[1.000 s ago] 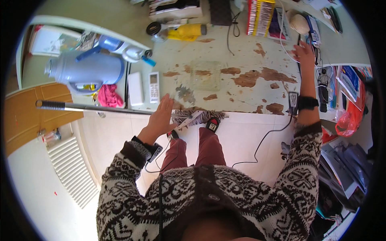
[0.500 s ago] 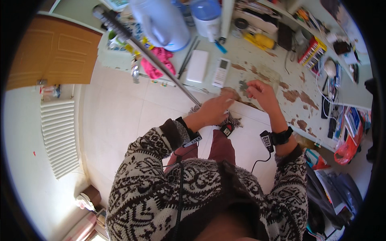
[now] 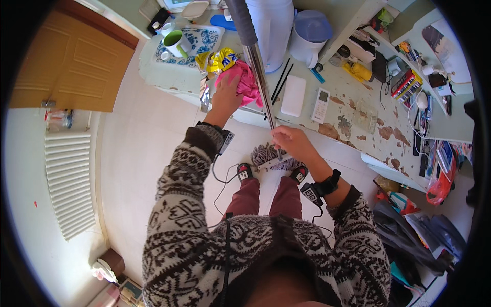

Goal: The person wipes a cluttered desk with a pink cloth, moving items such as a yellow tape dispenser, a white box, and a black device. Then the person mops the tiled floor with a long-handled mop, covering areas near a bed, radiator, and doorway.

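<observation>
My left hand (image 3: 228, 97) lies over a bright pink cloth (image 3: 249, 84) near the desk's front edge, its fingers spread on the fabric. My right hand (image 3: 292, 141) has its fingers curled against the lower part of a metal mop handle (image 3: 260, 66), closed on it. That mop stands tilted, with its dark grip toward the top of the view. Its grey string head (image 3: 266, 153) rests on the floor by my feet. A crumpled yellow packet (image 3: 221, 60) touches the cloth's far side. Part of the cloth is hidden under my left hand.
On the worn desk (image 3: 335, 115) lie a white remote control (image 3: 320, 105), a white flat box (image 3: 293, 95) and black chopsticks (image 3: 283, 84). Behind them stand a large pale-blue jug (image 3: 273, 30) and a lidded pitcher (image 3: 309, 38). A green-lined mug (image 3: 177, 44) sits on a patterned tray (image 3: 202, 40).
My left hand has moved left onto the pink cloth. My right hand has come left and down to the mop handle. The handle has swung right and stands more upright. The view has shifted.
</observation>
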`<state>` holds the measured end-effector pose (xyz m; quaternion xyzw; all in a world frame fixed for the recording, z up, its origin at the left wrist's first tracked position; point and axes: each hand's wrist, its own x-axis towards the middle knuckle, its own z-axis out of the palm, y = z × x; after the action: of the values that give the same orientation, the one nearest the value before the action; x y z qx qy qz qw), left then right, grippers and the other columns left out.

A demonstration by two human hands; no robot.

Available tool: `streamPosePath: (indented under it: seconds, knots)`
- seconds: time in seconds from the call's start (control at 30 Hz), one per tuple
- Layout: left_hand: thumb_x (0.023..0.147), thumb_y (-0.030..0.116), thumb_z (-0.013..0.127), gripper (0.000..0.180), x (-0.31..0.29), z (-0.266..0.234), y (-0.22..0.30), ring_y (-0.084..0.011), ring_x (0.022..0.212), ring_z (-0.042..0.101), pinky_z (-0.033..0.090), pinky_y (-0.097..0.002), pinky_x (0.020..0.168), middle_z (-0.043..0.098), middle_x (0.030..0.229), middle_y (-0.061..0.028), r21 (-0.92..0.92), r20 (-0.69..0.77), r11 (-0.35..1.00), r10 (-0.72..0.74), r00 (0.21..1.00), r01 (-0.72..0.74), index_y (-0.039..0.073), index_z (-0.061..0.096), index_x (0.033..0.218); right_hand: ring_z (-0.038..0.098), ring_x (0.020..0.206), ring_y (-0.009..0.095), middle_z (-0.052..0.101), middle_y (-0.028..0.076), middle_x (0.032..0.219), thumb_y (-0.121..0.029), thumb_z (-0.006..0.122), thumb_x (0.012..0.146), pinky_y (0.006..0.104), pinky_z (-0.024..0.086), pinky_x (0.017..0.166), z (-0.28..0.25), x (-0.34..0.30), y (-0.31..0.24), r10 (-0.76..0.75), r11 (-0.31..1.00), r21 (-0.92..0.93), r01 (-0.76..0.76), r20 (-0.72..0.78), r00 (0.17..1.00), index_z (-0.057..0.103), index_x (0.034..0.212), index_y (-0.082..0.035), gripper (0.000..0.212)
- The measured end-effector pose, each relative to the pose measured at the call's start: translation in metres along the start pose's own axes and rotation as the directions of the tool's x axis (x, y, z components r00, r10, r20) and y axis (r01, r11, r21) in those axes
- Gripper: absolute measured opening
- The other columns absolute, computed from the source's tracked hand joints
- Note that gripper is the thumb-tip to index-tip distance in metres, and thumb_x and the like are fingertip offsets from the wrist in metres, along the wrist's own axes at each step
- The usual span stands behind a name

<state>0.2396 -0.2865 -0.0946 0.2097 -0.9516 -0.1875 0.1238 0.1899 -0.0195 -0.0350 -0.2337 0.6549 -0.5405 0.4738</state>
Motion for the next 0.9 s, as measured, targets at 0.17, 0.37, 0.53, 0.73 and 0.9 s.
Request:
streamPosePath:
  seconds: [0.17,0.37,0.53,0.73,0.9]
  knots:
    - [0.066,0.012,0.067,0.037,0.018,0.019,-0.02,-0.0325,0.091,0.06,0.05,-0.0402,0.079,0.061,0.1,-0.0149,-0.157,0.039,0.974,-0.162,0.986,0.166,0.008,0.064,0.103,0.061,0.073,0.011,0.065,0.007,0.086,-0.016,0.055,0.092,0.0246,0.05,0.068,0.007,-0.004,0.006,0.064,0.996,-0.059,-0.061,0.051,0.997,0.059,0.108,0.001,0.023]
    - [0.067,0.007,0.063,0.017,-0.022,-0.113,0.011,-0.0131,0.071,0.057,0.047,-0.0269,0.064,0.061,0.074,-0.0044,-0.575,0.28,0.708,-0.302,0.911,0.411,-0.001,0.062,0.082,0.063,0.074,0.014,0.064,0.007,0.088,-0.019,0.064,0.086,0.0271,0.051,0.063,-0.006,-0.025,0.007,0.136,0.964,0.209,-0.163,0.136,0.981,0.059,0.109,-0.001,0.029]
    - [0.061,-0.009,0.056,0.021,-0.055,-0.151,0.115,-0.0102,0.076,0.055,0.046,-0.0235,0.071,0.058,0.078,-0.0025,-0.657,0.586,0.584,-0.003,0.81,0.477,0.001,0.057,0.08,0.059,0.103,0.025,0.052,0.014,0.125,-0.047,0.046,0.095,0.0387,0.057,0.071,-0.004,-0.051,-0.006,0.207,0.752,0.565,-0.34,0.287,0.935,0.037,0.137,-0.006,0.059]
    - [0.07,0.001,0.072,0.025,-0.053,-0.101,0.209,-0.0141,0.084,0.054,0.044,-0.026,0.073,0.057,0.088,-0.0032,-0.841,0.332,0.541,0.54,0.774,-0.016,0.004,0.063,0.093,0.06,0.102,0.02,0.052,0.01,0.126,-0.041,0.047,0.095,0.0327,0.052,0.083,-0.002,-0.083,-0.033,-0.065,0.578,0.812,0.085,-0.057,0.996,0.045,0.13,-0.007,0.049]
    - [0.074,0.015,0.076,0.07,-0.012,-0.066,0.266,-0.028,0.126,0.044,0.037,-0.039,0.102,0.043,0.136,-0.0147,-0.874,0.356,0.479,0.739,0.571,-0.075,0.005,0.043,0.135,0.064,0.092,0.019,0.064,0.012,0.102,-0.013,0.06,0.086,0.0313,0.052,0.078,-0.101,-0.157,-0.028,0.077,0.58,0.709,0.401,-0.537,0.84,0.054,0.114,0.001,0.032]
